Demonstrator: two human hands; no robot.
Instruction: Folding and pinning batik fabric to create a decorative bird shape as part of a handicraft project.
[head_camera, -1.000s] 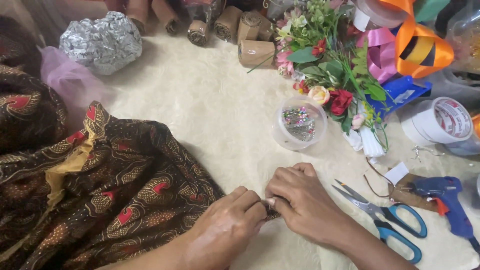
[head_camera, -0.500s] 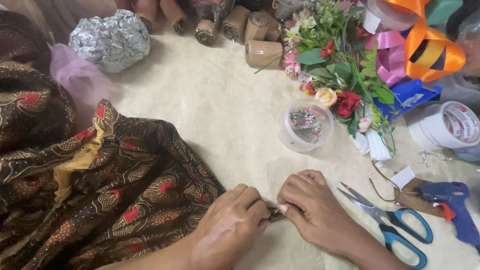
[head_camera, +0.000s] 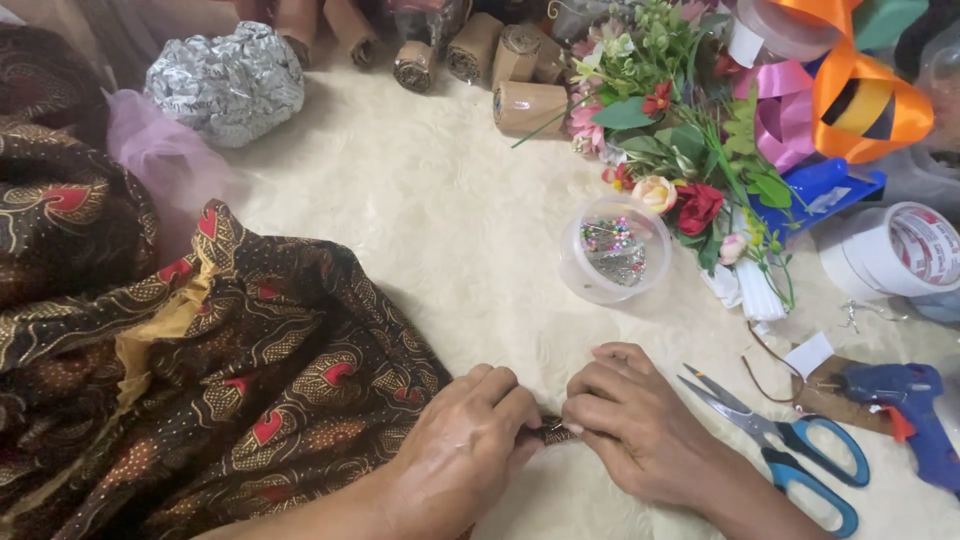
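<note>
Left hand (head_camera: 462, 440) and right hand (head_camera: 632, 425) both pinch the brown patterned batik cloth's (head_camera: 220, 380) small folded tip (head_camera: 552, 432), lying left-right between them, equally near

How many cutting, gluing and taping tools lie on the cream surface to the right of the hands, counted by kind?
Scissors, blue handles: 1
Glue gun, blue: 1
Tape roll, white: 1
Total: 3

A cream furry cover (head_camera: 420, 230) is carrying brown patterned cloth (head_camera: 200, 380), a foil ball (head_camera: 228, 82), a clear pin tub (head_camera: 612, 250), artificial flowers (head_camera: 680, 130), blue-handled scissors (head_camera: 790, 445), a blue glue gun (head_camera: 905, 405) and a tape roll (head_camera: 890, 250).
</note>
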